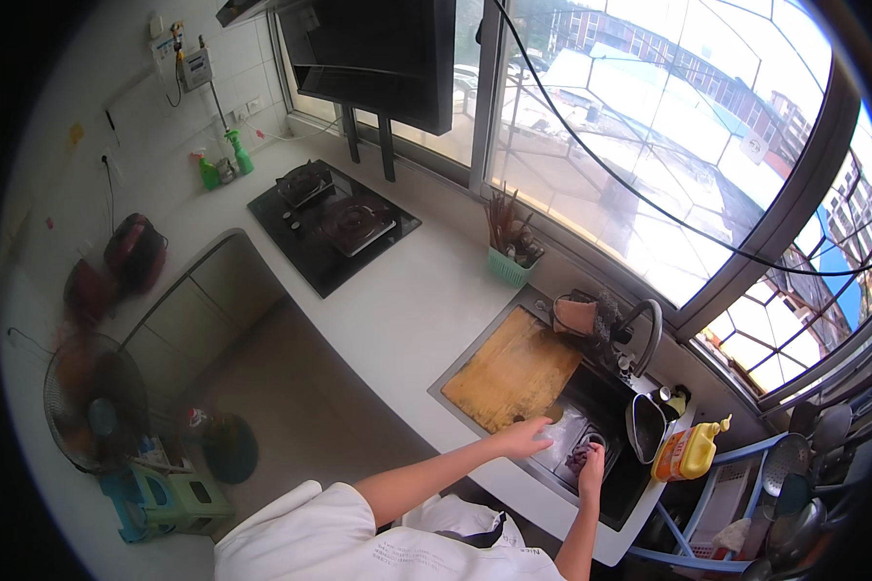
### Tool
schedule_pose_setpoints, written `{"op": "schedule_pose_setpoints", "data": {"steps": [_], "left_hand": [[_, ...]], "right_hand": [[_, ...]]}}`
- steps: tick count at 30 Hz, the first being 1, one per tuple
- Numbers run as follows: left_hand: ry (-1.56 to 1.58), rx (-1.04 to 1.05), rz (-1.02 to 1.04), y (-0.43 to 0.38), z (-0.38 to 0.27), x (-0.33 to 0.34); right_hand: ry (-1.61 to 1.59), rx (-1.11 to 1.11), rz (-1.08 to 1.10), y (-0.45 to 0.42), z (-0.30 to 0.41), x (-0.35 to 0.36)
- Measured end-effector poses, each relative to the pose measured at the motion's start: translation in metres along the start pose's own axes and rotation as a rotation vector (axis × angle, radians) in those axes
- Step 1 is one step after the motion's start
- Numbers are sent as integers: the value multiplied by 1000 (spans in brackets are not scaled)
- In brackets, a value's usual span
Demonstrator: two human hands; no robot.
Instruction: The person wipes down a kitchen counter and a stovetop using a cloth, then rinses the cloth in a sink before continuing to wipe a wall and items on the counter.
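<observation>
My right hand [591,468] is over the sink [618,501], closed on a bunched purple-grey cloth [575,459]. My left hand [527,438] reaches over the sink's near edge with its fingers apart, close to the corner of a worn wooden cutting board [512,367]. That board lies across the left part of the sink. Between my hands a shiny, pale, wet-looking surface [565,432] shows inside the basin; what it is exactly cannot be made out. A curved metal faucet [652,334] stands behind the basin.
A dark-rimmed strainer [645,428] and a yellow pump bottle [690,452] stand right of the basin. Behind are a brown pot-like holder [575,316] and a green utensil basket [512,265]. A gas cooktop [338,221] lies farther left. At right stands a blue-framed rack [723,501] with ladles.
</observation>
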State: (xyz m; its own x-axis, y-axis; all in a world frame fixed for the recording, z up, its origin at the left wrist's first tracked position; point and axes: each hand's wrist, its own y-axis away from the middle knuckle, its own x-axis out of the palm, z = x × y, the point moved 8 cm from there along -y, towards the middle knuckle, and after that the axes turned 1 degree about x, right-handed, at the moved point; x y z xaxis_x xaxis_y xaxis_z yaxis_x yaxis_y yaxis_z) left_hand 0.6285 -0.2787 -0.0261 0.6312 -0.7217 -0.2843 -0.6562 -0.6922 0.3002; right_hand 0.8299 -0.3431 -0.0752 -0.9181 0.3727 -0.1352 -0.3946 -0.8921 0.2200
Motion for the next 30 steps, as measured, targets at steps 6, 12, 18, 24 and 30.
{"op": "schedule_pose_setpoints", "data": {"steps": [6, 12, 18, 24, 30], "left_hand": [[773, 236, -280, 145, -21, -127], [827, 400, -1001, 328, 66, -263], [361, 252, -1446, 458, 109, -316], [597, 297, -1489, 519, 145, -350], [1802, 486, -827, 479, 188, -403]], "right_hand": [[-140, -242, 433, 79, 168, 225], [72, -846, 551, 182, 270, 430], [24, -522, 806, 224, 259, 548], [58, -586, 996, 248, 249, 631], [-398, 379, 1127, 222, 220, 721]]}}
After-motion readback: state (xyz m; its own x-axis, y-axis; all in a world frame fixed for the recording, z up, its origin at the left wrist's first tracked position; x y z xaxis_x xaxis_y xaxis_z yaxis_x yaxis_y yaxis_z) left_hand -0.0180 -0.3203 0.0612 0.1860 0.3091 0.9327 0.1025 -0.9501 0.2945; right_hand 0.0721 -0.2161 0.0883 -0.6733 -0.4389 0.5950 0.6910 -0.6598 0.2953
